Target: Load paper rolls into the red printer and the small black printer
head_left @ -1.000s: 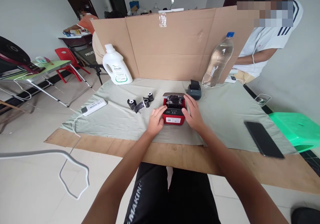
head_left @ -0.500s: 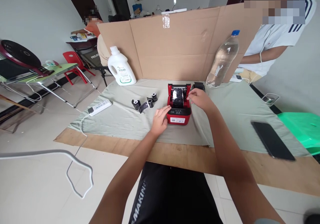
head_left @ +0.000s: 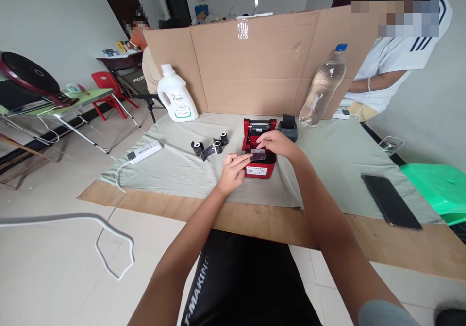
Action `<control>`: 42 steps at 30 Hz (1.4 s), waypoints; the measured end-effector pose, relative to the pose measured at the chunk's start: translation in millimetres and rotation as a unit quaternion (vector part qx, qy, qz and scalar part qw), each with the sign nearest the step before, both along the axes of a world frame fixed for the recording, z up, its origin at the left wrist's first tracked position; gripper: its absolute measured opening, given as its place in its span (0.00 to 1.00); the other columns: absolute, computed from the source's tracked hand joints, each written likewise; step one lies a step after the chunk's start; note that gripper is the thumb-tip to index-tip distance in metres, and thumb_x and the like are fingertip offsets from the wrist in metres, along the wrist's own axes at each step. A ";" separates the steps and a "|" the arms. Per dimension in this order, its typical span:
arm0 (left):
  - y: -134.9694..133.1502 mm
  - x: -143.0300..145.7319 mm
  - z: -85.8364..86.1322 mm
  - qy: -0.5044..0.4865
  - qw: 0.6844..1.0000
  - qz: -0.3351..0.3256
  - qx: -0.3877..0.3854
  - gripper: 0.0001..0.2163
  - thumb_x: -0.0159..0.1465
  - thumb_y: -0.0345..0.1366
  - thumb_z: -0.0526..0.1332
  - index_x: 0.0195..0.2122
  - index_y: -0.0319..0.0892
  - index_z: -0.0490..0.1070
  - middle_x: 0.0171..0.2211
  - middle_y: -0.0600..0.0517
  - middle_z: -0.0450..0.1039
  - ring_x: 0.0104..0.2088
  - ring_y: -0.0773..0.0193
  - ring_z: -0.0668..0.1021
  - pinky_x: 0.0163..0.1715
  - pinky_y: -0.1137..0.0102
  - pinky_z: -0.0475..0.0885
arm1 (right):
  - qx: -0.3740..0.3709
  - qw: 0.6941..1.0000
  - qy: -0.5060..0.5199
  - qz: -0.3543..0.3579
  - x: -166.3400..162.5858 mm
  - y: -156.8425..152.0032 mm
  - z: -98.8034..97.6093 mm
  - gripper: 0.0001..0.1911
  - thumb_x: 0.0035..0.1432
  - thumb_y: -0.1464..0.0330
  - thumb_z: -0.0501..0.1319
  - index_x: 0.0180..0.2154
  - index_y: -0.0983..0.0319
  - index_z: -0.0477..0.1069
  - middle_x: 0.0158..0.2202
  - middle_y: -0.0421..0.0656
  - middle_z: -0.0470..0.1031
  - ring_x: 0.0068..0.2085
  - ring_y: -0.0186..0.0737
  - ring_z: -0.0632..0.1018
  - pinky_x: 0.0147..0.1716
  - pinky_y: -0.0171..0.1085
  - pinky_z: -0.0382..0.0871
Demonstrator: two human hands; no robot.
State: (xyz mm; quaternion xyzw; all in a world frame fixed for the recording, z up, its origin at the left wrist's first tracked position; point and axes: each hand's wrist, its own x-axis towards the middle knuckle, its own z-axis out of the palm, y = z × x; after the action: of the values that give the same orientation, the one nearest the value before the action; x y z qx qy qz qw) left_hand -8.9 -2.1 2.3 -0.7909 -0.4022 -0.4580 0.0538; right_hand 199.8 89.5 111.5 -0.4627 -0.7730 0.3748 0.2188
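Note:
In front of me stands a small red printer point(head_left: 259, 172) with its lid point(head_left: 249, 129) raised and a white label on its front. A glossy black film roll point(head_left: 258, 155) is over the front of its open bay. My left hand point(head_left: 233, 171) is closed on the roll's left end, fingers stretched toward it. From the right, my right hand point(head_left: 277, 143) reaches over the bay, its bent fingertips pinching at the top of the roll. Left of the printer lie several smaller black rolls point(head_left: 207, 148) with white cores. A dark grey device point(head_left: 289, 128) sits just behind my right hand.
A cardboard panel point(head_left: 255, 69) stands along the back, with a white jug point(head_left: 178, 95) and a water bottle point(head_left: 324, 86) before it. A power strip point(head_left: 144, 152) lies left, a phone point(head_left: 391, 200) right. A person in a white shirt point(head_left: 386, 69) is beyond the panel.
The black film roll has come forward from the raised lid to the front of the bay. My right hand has moved left over the printer, and the left fingers now meet the roll.

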 end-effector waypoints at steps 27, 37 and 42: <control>35.2 -19.6 46.4 -0.324 0.926 -0.064 -0.184 0.21 0.69 0.56 0.60 0.47 0.43 0.76 0.29 0.53 0.74 0.32 0.63 0.77 0.38 0.67 0.72 | 0.126 0.983 -0.083 0.106 -31.0 -17.7 36.3 0.13 0.57 0.73 0.63 0.45 0.56 0.71 0.52 0.44 0.77 0.47 0.45 0.77 0.41 0.38 0.66; 51.6 -13.5 35.4 -0.388 0.907 -0.091 -0.135 0.26 0.58 0.55 0.73 0.51 0.45 0.74 0.47 0.47 0.78 0.44 0.60 0.81 0.41 0.68 0.77 | 0.050 0.994 0.051 0.083 -39.7 -1.6 25.2 0.08 0.64 0.64 0.61 0.43 0.59 0.74 0.36 0.41 0.75 0.33 0.36 0.74 0.33 0.35 0.64; 49.7 -15.3 27.6 -0.417 0.891 -0.079 -0.160 0.22 0.63 0.56 0.69 0.49 0.44 0.75 0.37 0.50 0.78 0.31 0.66 0.79 0.33 0.69 0.77 | 0.004 0.989 0.109 0.096 -48.0 0.9 18.3 0.08 0.61 0.69 0.63 0.43 0.58 0.71 0.39 0.40 0.76 0.31 0.34 0.74 0.30 0.34 0.65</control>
State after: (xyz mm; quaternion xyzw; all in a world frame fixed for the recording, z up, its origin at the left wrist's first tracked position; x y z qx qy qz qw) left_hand -24.2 47.6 29.8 -0.5545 -0.3919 -0.6776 -0.2826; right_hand 151.8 90.4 129.8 -0.3417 -0.7870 0.4393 0.2663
